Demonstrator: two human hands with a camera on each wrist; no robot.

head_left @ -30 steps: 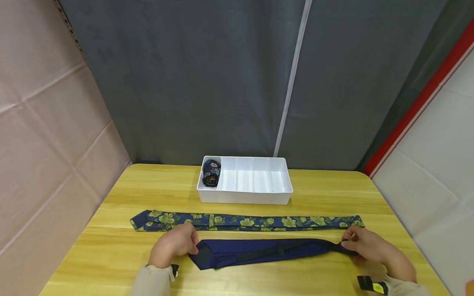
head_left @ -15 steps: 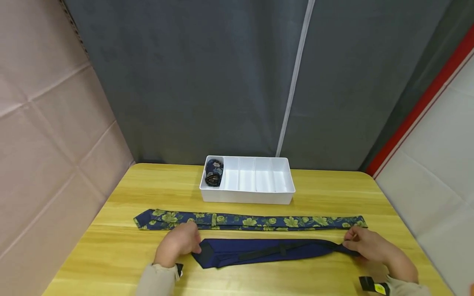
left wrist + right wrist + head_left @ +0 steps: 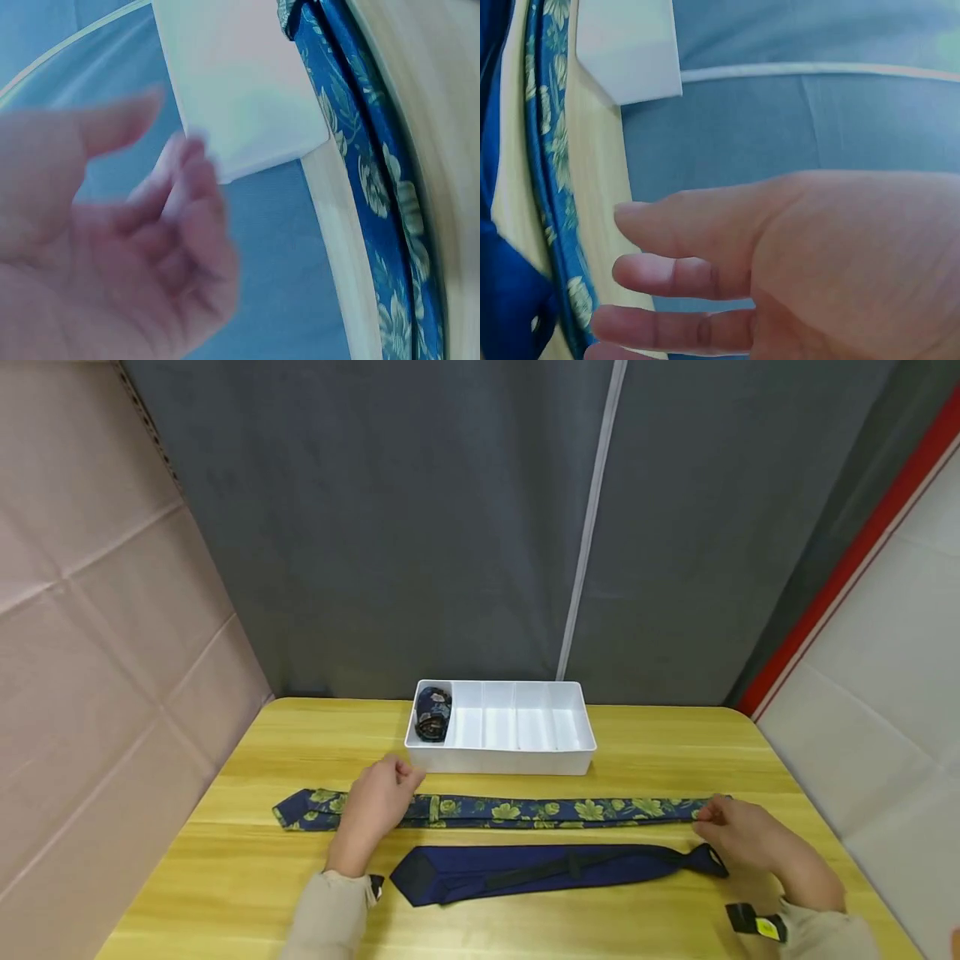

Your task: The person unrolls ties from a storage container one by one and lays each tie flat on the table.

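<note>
A navy tie with yellow-green flowers lies lengthwise across the table, its back with the keeper loop showing. Nearer the front is a plain dark blue tie, wide end on the left, narrow end bent over on the right. My left hand is above the flowered tie's left part, fingers loosely bent. Nothing shows between its thumb and fingers in the left wrist view. My right hand is by the flowered tie's right end, fingers extended and holding nothing in the right wrist view; whether it touches the tie, I cannot tell.
A white divided box stands at the back of the wooden table. Its leftmost compartment holds a rolled dark patterned tie. A grey curtain rises behind, with pale walls to either side.
Both hands have come off the plain blue tie's ends. The left moved up and away over the flowered tie; the right shifted slightly back toward that tie's end. The blue tie stays flat.
</note>
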